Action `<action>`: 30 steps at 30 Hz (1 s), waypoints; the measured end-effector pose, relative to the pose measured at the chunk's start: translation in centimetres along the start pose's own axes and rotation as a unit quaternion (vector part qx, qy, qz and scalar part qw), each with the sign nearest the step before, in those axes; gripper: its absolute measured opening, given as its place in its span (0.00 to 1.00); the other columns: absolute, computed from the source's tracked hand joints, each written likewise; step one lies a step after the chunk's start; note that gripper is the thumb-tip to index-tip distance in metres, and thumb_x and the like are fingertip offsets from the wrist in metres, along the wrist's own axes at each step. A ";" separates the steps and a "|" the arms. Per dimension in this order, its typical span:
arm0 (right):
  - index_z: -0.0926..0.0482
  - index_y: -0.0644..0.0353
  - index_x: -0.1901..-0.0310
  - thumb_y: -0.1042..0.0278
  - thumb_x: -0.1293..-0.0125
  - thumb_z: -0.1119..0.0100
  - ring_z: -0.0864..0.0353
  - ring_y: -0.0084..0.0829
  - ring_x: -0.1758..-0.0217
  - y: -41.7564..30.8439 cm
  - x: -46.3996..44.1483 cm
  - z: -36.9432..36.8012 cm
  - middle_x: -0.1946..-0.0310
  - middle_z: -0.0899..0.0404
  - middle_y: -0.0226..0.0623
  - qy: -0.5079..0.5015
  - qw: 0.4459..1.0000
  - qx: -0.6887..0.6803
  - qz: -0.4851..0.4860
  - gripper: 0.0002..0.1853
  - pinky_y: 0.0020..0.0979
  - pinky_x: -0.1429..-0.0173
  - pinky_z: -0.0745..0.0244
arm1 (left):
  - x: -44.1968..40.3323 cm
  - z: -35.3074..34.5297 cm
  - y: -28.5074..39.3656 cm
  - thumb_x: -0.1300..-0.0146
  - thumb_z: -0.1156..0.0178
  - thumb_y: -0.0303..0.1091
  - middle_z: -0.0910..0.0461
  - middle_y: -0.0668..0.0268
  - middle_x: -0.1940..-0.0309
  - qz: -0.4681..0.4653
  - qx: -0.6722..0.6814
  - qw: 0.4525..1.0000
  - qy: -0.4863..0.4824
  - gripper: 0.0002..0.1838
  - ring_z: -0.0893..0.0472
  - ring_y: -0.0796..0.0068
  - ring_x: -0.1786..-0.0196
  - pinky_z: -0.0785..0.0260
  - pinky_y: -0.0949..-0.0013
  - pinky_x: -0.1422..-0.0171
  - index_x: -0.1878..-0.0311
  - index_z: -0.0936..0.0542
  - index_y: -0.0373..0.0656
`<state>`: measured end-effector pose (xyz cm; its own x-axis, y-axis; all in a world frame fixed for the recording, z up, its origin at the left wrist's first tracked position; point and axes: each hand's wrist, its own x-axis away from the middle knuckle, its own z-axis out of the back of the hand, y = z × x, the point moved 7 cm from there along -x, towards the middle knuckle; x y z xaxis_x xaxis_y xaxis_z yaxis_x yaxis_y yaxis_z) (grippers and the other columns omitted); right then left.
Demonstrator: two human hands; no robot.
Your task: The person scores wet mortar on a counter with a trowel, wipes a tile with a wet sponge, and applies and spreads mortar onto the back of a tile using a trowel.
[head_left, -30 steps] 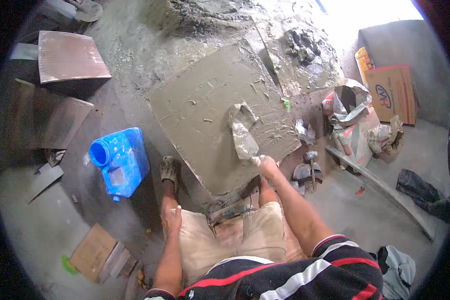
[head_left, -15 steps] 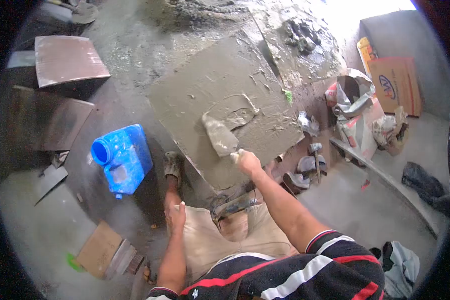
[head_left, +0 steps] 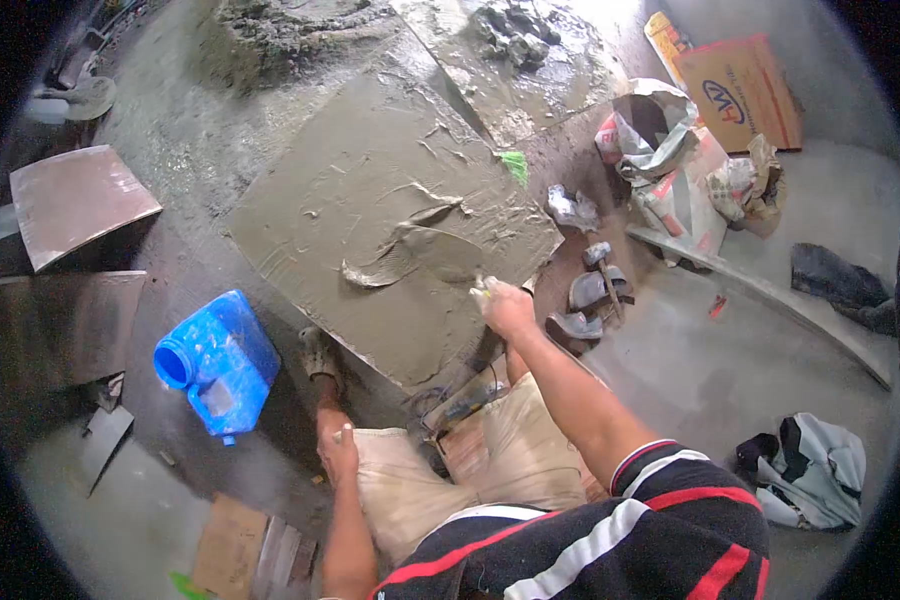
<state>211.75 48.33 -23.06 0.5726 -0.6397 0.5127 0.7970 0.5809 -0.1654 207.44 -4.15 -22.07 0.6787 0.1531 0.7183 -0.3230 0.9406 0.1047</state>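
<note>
My right hand (head_left: pixel 505 305) is closed around the handle of a trowel (head_left: pixel 445 255), whose blade lies on grey mortar. The mortar coats a large square tile (head_left: pixel 310 225) in front of me, and a curled ridge of it sits left of the blade. Part of the trowel is smeared over, so its edge is hard to make out. My left hand (head_left: pixel 340 455) rests against my left knee with the thumb stretched up; it holds nothing that I can see, and its other fingers are mostly hidden.
A blue jug (head_left: pixel 225 365) stands left of the tile. A mallet (head_left: pixel 605 270) and broken pieces lie to the right, near an opened bag (head_left: pixel 660 140) and a long straight bar (head_left: pixel 760 300). Mortar heaps (head_left: pixel 515 35) sit at the back. A cardboard box (head_left: pixel 740 95) leans at the far right.
The view has shifted, so most things sit further left. The trowel has turned and moved over the mortar, leaving a new curled ridge. My left hand stays at the knee.
</note>
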 end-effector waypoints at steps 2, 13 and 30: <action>0.20 0.54 0.56 0.42 0.29 0.42 0.13 0.53 0.60 -0.7 -2.7 -0.7 0.66 0.14 0.47 0.006 0.999 0.033 0.042 0.21 0.51 0.54 0.18 | 0.3 0.3 0.5 0.33 0.39 0.55 0.26 0.36 0.37 0.017 -0.006 1.000 -0.013 0.34 0.27 0.35 0.34 0.36 0.45 0.29 0.35 0.25 0.35; 0.17 0.56 0.55 0.46 0.25 0.48 0.16 0.54 0.50 4.5 0.4 0.3 0.57 0.14 0.48 0.038 0.998 -0.039 0.025 0.21 0.50 0.46 0.22 | -0.6 0.0 0.0 0.32 0.40 0.56 0.26 0.38 0.35 0.015 -0.028 0.999 -0.016 0.36 0.29 0.38 0.31 0.37 0.47 0.27 0.34 0.27 0.33; 0.23 0.54 0.65 0.55 0.28 0.37 0.25 0.29 0.80 5.3 0.4 -6.5 0.79 0.27 0.30 0.024 0.737 -0.595 -0.320 0.13 0.35 0.77 0.29 | -1.2 0.9 -1.4 0.32 0.40 0.56 0.28 0.38 0.33 0.048 0.008 0.998 -0.030 0.37 0.31 0.39 0.29 0.39 0.47 0.25 0.30 0.29 0.37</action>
<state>217.43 47.90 -29.19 -0.0113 -0.6251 0.7805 0.4943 -0.6820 -0.5391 206.46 -5.91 -22.45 0.6032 0.2229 0.7658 -0.3948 0.9177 0.0438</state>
